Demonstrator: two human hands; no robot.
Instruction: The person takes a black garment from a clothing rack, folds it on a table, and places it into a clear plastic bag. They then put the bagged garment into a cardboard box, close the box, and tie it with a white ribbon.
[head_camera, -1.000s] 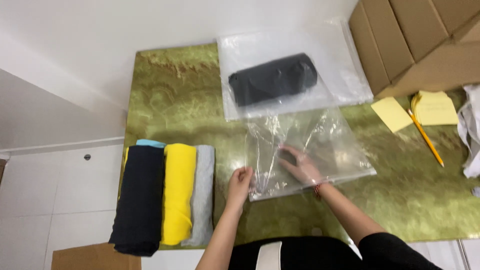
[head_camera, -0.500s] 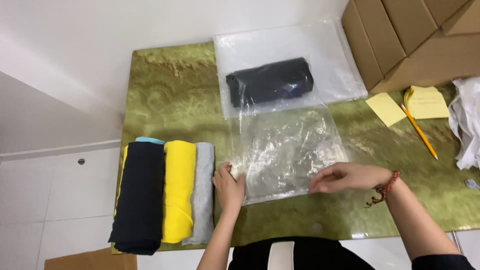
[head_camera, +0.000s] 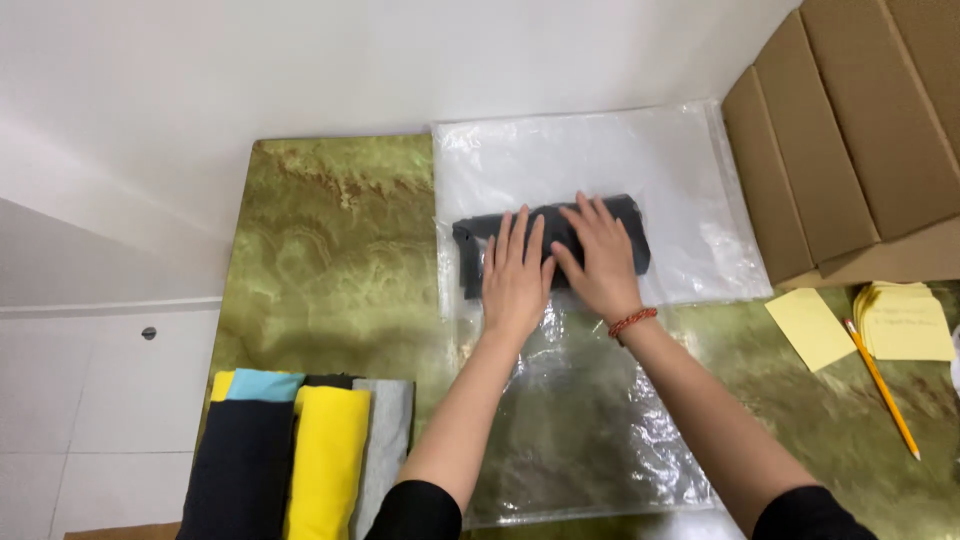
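Both hands are flat, fingers spread, gripping nothing: left hand (head_camera: 515, 275) and right hand (head_camera: 598, 255) press side by side on the dark folded garment (head_camera: 470, 250) inside a clear plastic bag (head_camera: 600, 150). Arms stretched forward over an empty bag (head_camera: 590, 430) on the green table (head_camera: 320, 250).

wall: white wall (head_camera: 300, 70) filling the upper frame | bench: green-gold marbled bench (head_camera: 330, 260) spreading mid-frame | floor: white tiles (head_camera: 90, 420) showing lower left | light: falling evenly

Small packing station: folded garments (head_camera: 300, 460), clear plastic bags (head_camera: 590, 440), stacked cardboard boxes (head_camera: 850, 140).
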